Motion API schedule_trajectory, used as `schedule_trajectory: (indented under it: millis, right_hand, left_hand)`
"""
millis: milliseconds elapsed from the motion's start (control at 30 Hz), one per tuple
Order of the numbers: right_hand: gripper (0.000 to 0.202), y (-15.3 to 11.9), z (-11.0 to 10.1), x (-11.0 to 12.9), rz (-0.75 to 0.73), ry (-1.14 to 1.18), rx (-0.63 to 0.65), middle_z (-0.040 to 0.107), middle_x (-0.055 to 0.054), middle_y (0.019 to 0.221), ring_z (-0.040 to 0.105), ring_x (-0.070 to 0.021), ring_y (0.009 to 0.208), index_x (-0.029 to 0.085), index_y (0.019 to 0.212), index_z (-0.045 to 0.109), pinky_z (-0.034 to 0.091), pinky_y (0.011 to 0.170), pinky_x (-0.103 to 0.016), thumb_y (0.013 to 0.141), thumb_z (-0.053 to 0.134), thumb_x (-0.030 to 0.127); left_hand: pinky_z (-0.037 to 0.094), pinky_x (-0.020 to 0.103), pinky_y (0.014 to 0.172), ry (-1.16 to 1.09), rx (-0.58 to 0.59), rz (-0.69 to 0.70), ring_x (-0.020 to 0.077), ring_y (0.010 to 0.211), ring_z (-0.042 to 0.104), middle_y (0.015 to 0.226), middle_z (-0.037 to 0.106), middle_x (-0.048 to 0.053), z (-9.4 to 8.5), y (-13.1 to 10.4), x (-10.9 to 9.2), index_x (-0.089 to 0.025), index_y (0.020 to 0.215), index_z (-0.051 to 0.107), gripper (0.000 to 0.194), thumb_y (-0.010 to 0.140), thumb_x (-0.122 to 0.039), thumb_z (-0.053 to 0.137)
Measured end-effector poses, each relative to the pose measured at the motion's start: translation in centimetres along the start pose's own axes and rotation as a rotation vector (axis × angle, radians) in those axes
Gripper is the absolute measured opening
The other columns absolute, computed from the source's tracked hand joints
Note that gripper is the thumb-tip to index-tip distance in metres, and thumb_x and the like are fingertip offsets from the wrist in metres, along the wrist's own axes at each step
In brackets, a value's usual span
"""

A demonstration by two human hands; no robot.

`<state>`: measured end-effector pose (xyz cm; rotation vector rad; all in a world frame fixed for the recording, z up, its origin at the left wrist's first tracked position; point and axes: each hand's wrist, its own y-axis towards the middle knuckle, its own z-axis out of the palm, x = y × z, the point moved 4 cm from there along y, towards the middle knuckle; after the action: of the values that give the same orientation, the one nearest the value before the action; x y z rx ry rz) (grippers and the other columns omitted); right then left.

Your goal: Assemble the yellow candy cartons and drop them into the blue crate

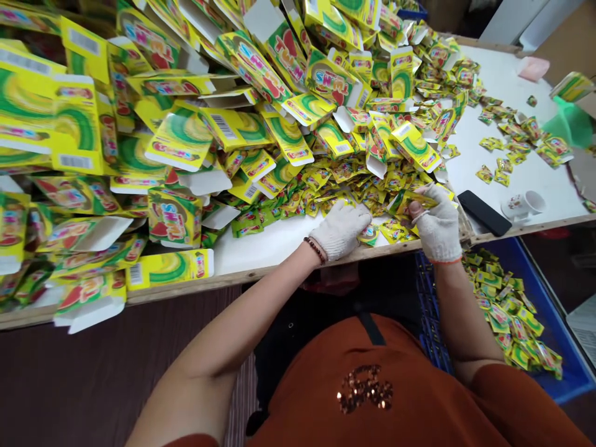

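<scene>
My left hand (342, 230), in a white knitted glove with a beaded bracelet at the wrist, is curled over small candy packets by the table's front edge. Its fingertips point down, and what lies inside them is hidden. A small candy packet (369, 235) shows just beside these fingers. My right hand (436, 226), also gloved but with a bare thumb tip, pinches a small yellow packet (423, 199) between thumb and fingers. Yellow-green candy packets (321, 177) lie heaped in front of both hands.
A tall pile of yellow printed cartons (181, 139), several with open flaps, covers the left and back. To the right are a black phone (484, 213), a white mug (524, 205) and a green plastic piece (565, 121). Below stands a blue crate (570, 388) of packets.
</scene>
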<state>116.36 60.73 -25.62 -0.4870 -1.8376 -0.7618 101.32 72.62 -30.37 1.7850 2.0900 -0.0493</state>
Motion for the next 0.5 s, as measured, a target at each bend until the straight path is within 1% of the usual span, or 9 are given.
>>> schedule_trajectory:
  millis: [33,100,200,267,333,367,400,467,500]
  right_hand:
    - [0.034,-0.3,0.4,-0.3,0.007,0.003,0.011,0.063,-0.001,0.087,0.063,-0.0165,0.068,0.026,0.102,0.056,0.058,0.054,-0.029,0.082,0.068,0.052]
    - [0.038,-0.8,1.2,-0.8,0.038,0.047,0.035,0.064,-0.001,0.087,0.064,-0.0162,0.067,0.026,0.103,0.056,0.058,0.054,-0.029,0.081,0.069,0.054]
    - [0.035,-1.8,3.0,-1.0,0.047,0.146,0.139,0.067,-0.003,0.095,0.066,-0.0161,0.068,0.025,0.101,0.055,0.059,0.059,-0.031,0.083,0.068,0.052]
    - [0.026,-2.8,4.8,-0.2,-0.065,0.132,0.259,0.067,-0.007,0.108,0.070,-0.0216,0.089,0.023,0.095,0.058,0.060,0.075,-0.037,0.085,0.068,0.045]
    - [0.018,-3.9,6.8,0.6,-0.213,0.070,0.355,0.065,-0.011,0.118,0.062,-0.0282,0.117,0.021,0.088,0.062,0.054,0.094,-0.043,0.085,0.068,0.037]
    - [0.015,-4.3,7.7,0.9,-0.251,0.046,0.380,0.065,-0.011,0.119,0.059,-0.0292,0.123,0.021,0.087,0.063,0.052,0.098,-0.044,0.084,0.068,0.035]
    - [0.014,-4.6,8.5,0.9,-0.248,0.040,0.387,0.066,-0.011,0.115,0.061,-0.0283,0.119,0.020,0.087,0.063,0.053,0.095,-0.042,0.084,0.067,0.033]
    - [0.015,-4.5,9.6,0.2,-0.131,0.075,0.365,0.068,-0.008,0.101,0.069,-0.0213,0.091,0.021,0.092,0.062,0.058,0.077,-0.034,0.086,0.063,0.034]
    - [0.017,-4.2,9.9,-0.2,-0.047,0.103,0.346,0.067,-0.005,0.092,0.068,-0.0170,0.075,0.021,0.094,0.060,0.057,0.066,-0.030,0.086,0.062,0.035]
  left_hand:
    - [0.042,0.051,0.102,-0.037,-0.014,-0.043,0.0325,0.112,0.061,0.120,0.065,0.015,-0.2,-0.3,0.2,-0.016,0.122,0.061,0.046,0.077,-0.022,0.068]
    - [0.045,0.046,0.102,-0.191,-0.151,-0.179,0.0320,0.116,0.060,0.122,0.064,0.015,-1.2,-1.3,1.0,-0.016,0.127,0.056,0.055,0.076,-0.029,0.071]
    - [0.049,0.039,0.099,-0.582,-0.525,-0.433,0.0273,0.115,0.060,0.120,0.062,0.012,-3.0,-3.3,2.7,-0.017,0.130,0.048,0.066,0.073,-0.037,0.077]
    - [0.053,0.034,0.088,-0.914,-0.749,-0.575,0.0207,0.099,0.065,0.108,0.063,0.006,-3.4,-4.4,3.5,-0.021,0.120,0.048,0.060,0.072,-0.042,0.078]
    - [0.056,0.030,0.076,-1.245,-0.883,-0.682,0.0146,0.081,0.064,0.095,0.061,0.001,-3.0,-5.0,3.6,-0.022,0.103,0.048,0.052,0.070,-0.046,0.080]
    - [0.056,0.029,0.073,-1.388,-0.902,-0.717,0.0129,0.076,0.063,0.090,0.060,-0.001,-2.7,-5.1,3.4,-0.023,0.097,0.047,0.051,0.068,-0.047,0.081]
    - [0.057,0.029,0.072,-1.503,-0.885,-0.740,0.0126,0.074,0.063,0.088,0.060,-0.002,-2.2,-5.1,3.1,-0.022,0.094,0.046,0.051,0.067,-0.047,0.082]
    - [0.058,0.033,0.077,-1.596,-0.801,-0.768,0.0158,0.080,0.066,0.091,0.063,0.001,-1.6,-5.5,2.6,-0.021,0.095,0.049,0.054,0.066,-0.052,0.082]
    - [0.058,0.037,0.082,-1.548,-0.774,-0.787,0.0190,0.087,0.067,0.097,0.065,0.005,-1.5,-6.0,2.5,-0.021,0.099,0.051,0.056,0.067,-0.056,0.080]
